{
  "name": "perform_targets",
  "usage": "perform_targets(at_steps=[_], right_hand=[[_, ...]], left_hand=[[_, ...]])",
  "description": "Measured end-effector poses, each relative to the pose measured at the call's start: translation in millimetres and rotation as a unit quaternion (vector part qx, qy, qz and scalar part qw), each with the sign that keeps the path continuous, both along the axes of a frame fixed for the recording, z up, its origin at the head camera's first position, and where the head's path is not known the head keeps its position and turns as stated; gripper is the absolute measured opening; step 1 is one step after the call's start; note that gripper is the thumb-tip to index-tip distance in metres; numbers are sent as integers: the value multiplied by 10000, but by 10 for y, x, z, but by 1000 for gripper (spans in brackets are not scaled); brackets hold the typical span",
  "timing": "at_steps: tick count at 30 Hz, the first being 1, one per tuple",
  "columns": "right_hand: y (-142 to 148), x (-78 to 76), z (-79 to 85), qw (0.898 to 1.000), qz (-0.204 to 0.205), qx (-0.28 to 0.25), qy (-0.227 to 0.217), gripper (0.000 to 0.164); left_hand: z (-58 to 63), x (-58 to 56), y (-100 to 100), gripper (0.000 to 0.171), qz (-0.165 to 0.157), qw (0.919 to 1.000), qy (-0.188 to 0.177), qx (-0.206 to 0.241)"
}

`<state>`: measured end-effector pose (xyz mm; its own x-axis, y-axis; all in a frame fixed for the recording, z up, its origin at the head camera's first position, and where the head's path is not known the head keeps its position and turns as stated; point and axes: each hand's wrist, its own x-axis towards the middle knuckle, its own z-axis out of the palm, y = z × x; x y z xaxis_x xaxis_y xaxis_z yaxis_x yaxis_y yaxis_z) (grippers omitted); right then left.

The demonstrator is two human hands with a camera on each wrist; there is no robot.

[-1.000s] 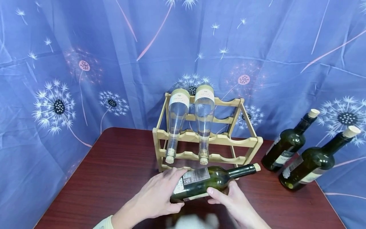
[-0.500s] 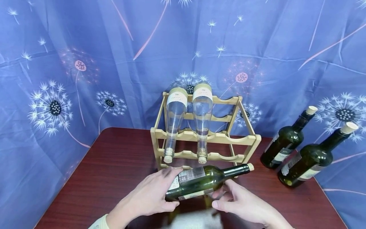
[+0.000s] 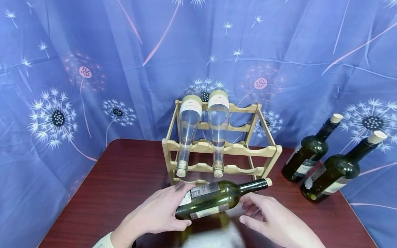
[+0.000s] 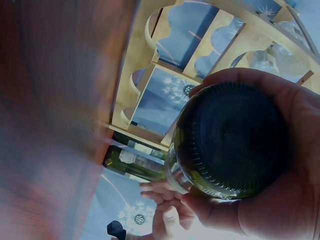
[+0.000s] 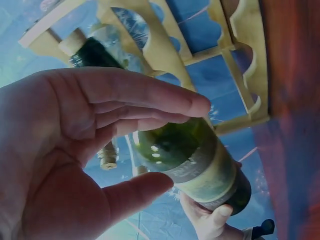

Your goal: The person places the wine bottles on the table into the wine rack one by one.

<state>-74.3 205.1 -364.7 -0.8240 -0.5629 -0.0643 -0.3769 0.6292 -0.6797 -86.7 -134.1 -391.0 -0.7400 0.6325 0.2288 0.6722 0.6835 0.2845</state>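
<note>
Just now my right hand point(image 3: 267, 217) let go of the bottle point(image 3: 211, 199): fingers loosely curved by its neck, apparently clear. So the load's on my left hand point(image 3: 155, 210), gripping the base end; bottle's over the bench point(image 3: 124, 168), near side of the rack point(image 3: 201, 148), neck right.

A: Held bottle point(image 3: 214, 199), head view: base?
B: Hidden by left hand point(image 3: 158, 212). Label point(image 3: 206, 189) print too small.
A: Pale patch point(image 3: 214, 240), six o'clock?
B: Blurred, cut by bottom edge.
A: Sleeve point(image 3: 105, 241), seven o'clock?
B: Cut off too.
</note>
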Motion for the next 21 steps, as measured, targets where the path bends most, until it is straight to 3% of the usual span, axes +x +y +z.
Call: perform_targets(at_steps=[7,9,12,15,17,21], right_hand=[[18,59,106,9960,-162,69,876,33],[20,70,114,9907,-183,157,1340,34],[20,71,105,9706,-21,310,2386,37],[8,49,89,9438,179,298,3288,41],[2,33,78,9328,256,292,3582,42],[-5,12,48,9263,241,528,3724,47]], left_hand=[[15,5,-28,88,-57,9997,-165,-174],[16,6,-30,88,-92,9996,-165,-199],[14,6,-36,88,-138,9996,-135,-226],[12,8,-47,87,-135,9995,-93,-275],[9,9,-55,87,-139,9995,-96,-284],[6,20,-64,87,-171,9994,-134,-266]])
